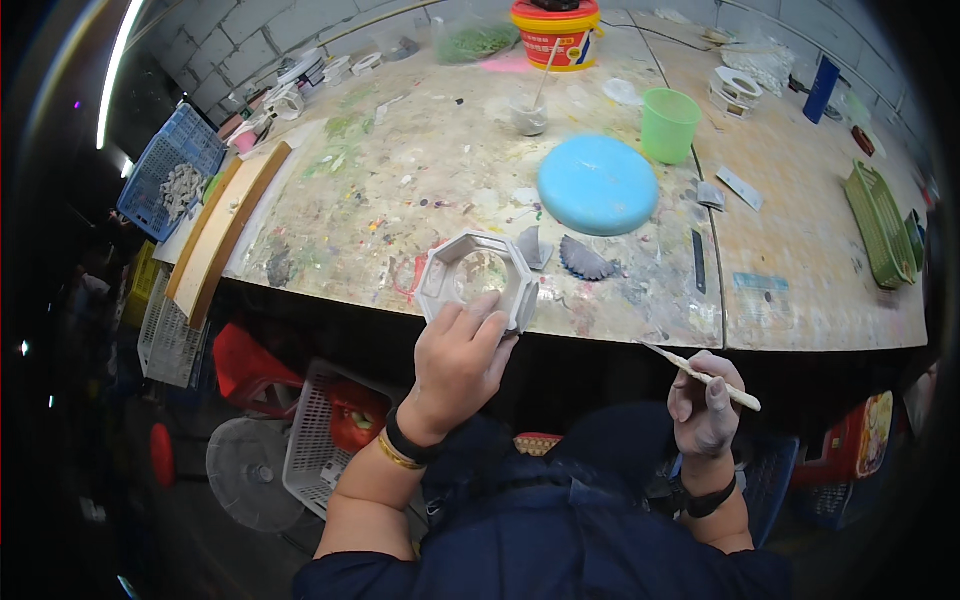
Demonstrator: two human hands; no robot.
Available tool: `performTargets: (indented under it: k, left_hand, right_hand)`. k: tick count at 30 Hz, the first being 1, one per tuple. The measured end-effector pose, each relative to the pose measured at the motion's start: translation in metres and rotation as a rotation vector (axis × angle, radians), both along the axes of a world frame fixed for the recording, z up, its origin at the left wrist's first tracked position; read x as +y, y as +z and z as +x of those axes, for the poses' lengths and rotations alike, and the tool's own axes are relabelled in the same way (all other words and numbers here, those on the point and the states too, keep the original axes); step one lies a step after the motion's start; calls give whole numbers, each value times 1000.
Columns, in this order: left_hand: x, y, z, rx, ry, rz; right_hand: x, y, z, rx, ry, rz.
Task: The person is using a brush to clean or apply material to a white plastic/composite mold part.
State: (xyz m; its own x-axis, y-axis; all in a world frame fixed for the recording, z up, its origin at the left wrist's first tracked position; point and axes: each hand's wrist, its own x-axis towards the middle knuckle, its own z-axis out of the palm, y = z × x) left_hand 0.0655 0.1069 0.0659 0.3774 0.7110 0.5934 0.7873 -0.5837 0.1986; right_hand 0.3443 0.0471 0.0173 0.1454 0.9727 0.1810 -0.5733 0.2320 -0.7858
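Observation:
My left hand (pixel 459 362) grips the near rim of a pale grey octagonal frame (pixel 432 282), with fingers inside its opening. The frame stands at the table's front edge, and the tabletop shows through it. In my right hand (pixel 706 410) is a thin craft knife (pixel 738 393) with a whitish handle, its narrow blade pointing left toward the table edge. White powder coats the right fingers. Just right of the frame lie a grey piece of abrasive paper (pixel 534 248) and a dark, scallop-edged folded piece (pixel 586 259). A round blue disc (pixel 598 185) rests behind them.
On the paint-stained table (pixel 380 190) stand a green cup (pixel 670 125), a small jar with a stick (pixel 528 116) and a red-yellow bucket (pixel 556 38). A dark flat strip (pixel 699 262) lies right. A wooden board (pixel 228 232) overhangs the left edge; a green basket (pixel 880 226) sits far right.

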Motion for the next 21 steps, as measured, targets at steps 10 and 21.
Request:
performTargets:
  k: [10, 21]
  left_hand:
    - [11, -3, -13, 77, 36, 21]
    - [22, -3, -24, 92, 45, 23]
  right_hand:
    - [0, -15, 6, -65, -21, -36]
    - [6, -20, 3, -21, -34, -86]
